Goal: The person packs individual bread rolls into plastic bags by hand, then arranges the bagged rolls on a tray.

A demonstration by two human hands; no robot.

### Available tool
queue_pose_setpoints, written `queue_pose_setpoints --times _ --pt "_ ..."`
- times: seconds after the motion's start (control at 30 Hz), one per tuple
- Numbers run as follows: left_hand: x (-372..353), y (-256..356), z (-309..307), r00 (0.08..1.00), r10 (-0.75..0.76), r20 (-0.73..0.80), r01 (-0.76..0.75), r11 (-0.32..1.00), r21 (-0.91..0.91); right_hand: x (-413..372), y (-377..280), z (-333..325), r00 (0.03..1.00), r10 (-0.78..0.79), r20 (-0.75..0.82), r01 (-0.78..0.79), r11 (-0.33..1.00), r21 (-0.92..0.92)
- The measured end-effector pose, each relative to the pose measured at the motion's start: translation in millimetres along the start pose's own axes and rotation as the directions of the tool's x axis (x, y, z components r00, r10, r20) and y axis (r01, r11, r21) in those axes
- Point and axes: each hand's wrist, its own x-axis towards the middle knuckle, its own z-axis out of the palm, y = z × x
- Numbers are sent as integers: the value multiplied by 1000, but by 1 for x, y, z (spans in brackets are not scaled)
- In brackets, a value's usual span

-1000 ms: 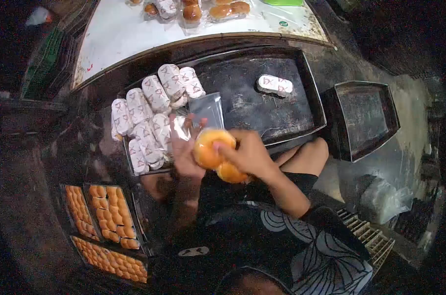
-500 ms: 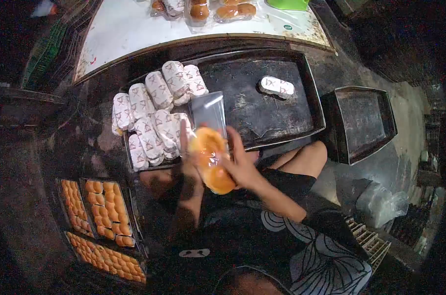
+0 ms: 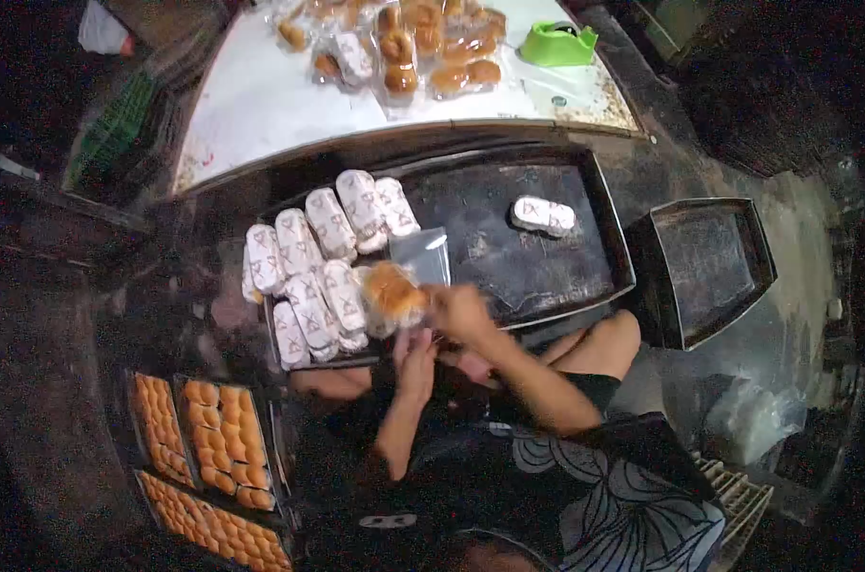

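Note:
A brown bread roll in a clear plastic bag (image 3: 391,289) is held over the near left part of a black baking tray (image 3: 509,305). My left hand (image 3: 414,367) is closed at the lower end of the bag. Curled at the bag's right side is my right hand (image 3: 464,316), blurred by motion; its fingertips are partly hidden. Clear flat plastic (image 3: 421,253) lies on the tray just beyond the roll. Several white printed paper-wrapped pieces (image 3: 332,224) are piled at the tray's left, and a single wrapped piece (image 3: 544,214) sits at the right.
Beyond the tray, a white table (image 3: 251,114) carries several bagged breads (image 3: 399,57) and a green tape dispenser (image 3: 558,46). Trays of brown buns (image 3: 225,439) lie at the lower left. A second dark tray (image 3: 709,262) and a clear plastic bundle (image 3: 757,415) are at the right.
The view has tilted up, showing more of the table. The roll has turned and its lower end is gathered between my hands. My left hand has moved from the bag's side to below it.

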Motion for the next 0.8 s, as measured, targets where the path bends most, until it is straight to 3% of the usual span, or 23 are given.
queue_pose_setpoints --times 0.03,0.07,0.1,0.13,0.17,0.2,0.23,0.27,0.3,0.33,0.37,0.4,0.43,0.47,0.5,0.53,0.57,0.6,0.63,0.7,0.77,0.8 --pt "26 -16 -29 998 -36 48 21 961 277 32 10 -11 996 57 -62 -53 996 67" --pt "30 -12 -39 998 -20 60 3 959 282 60 -14 -44 976 106 -190 -72 981 179" --pt "31 -10 -45 929 167 329 -369 412 833 85 -34 -68 937 61 -343 15 977 214" --pt "35 -9 -49 786 87 613 -527 -424 736 102 -51 -83 873 22 -487 104 967 231" --pt "39 -7 -50 780 96 619 -531 -421 735 110 -65 -87 761 -195 -618 384 904 189" --pt "44 -4 -52 905 -126 406 -420 -413 808 110 -64 -80 721 -317 -616 439 897 52" --pt "48 3 -59 930 -337 148 -294 -441 848 102 -57 -64 673 -431 -602 487 870 -79" --pt "50 8 -67 932 -331 147 -292 -446 846 75 -38 -40 870 -277 -407 365 918 155" --pt "50 13 -75 912 -349 216 -340 -347 874 41 -31 -38 984 -177 18 159 922 352" --pt "51 16 -82 888 -362 284 -384 -244 890 4 -28 -34 930 -21 366 -115 932 344" --pt "53 20 -82 889 -360 283 -381 -241 892 -35 11 13 913 -30 406 -166 884 437" --pt "51 23 -80 873 -246 422 -436 -4 900 -66 18 22 838 -128 531 -108 914 390" --pt "43 28 -73 847 -107 521 -490 226 842 -87 23 33 881 -246 404 110 937 332" --pt "30 51 -46 850 -156 504 -495 95 864 -92 8 23 930 -73 360 -39 955 294" --pt "27 55 -32 847 -164 506 -496 99 863 -92 -10 12 948 101 303 -185 947 263" --pt "25 56 -20 866 -152 477 -450 180 875 -87 -1 18 948 108 300 -190 946 261" --pt "24 53 -12 884 -144 444 -400 258 879 -82 15 31 981 159 114 -177 968 177" --pt "23 43 -9 884 -42 465 -443 241 864 -79 21 34 979 188 -78 -181 979 90" --pt "22 37 -7 882 -48 469 -446 240 862 -82 27 33 978 194 -83 -186 978 92" --pt "15 21 -14 783 -37 621 -608 -262 750 -89 34 21 962 271 21 -272 953 134" --pt "25 -12 -44 790 -18 612 -602 -209 771 -102 38 20 975 220 31 -222 967 124" --pt "29 -17 -53 838 -92 539 -545 -209 812 -107 39 22 975 189 118 -201 974 105"
